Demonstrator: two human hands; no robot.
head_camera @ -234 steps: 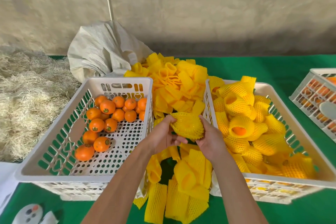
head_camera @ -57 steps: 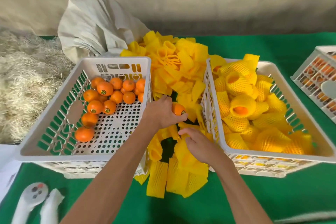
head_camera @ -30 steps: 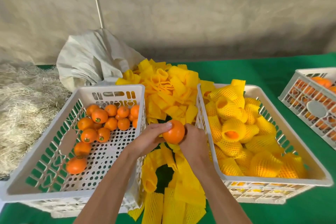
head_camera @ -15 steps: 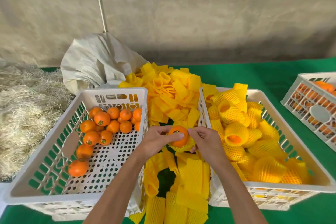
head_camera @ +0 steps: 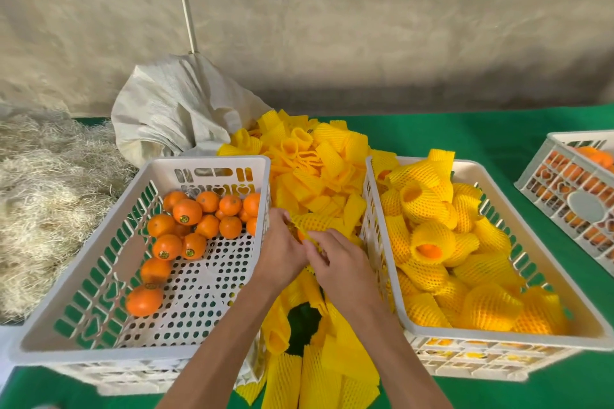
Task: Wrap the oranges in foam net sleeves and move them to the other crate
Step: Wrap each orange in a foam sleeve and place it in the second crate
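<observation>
Between the fingers: a round orange fruit [head_camera: 300, 236], mostly covered by a yellow foam net sleeve [head_camera: 314, 222].
Left hand [head_camera: 282, 252]: fingers curled round the sleeved orange.
Right hand [head_camera: 342, 264]: fingers pinched the sleeve's edge.
Left of the fingers: white perforated plastic crate [head_camera: 99, 276] of bare oranges [head_camera: 187, 212].
Right of the fingers: white plastic crate [head_camera: 498, 347] of sleeved oranges [head_camera: 432, 239].
Beyond the fingers: heap of loose yellow sleeves [head_camera: 309, 163] on the green worktop [head_camera: 491, 133].
</observation>
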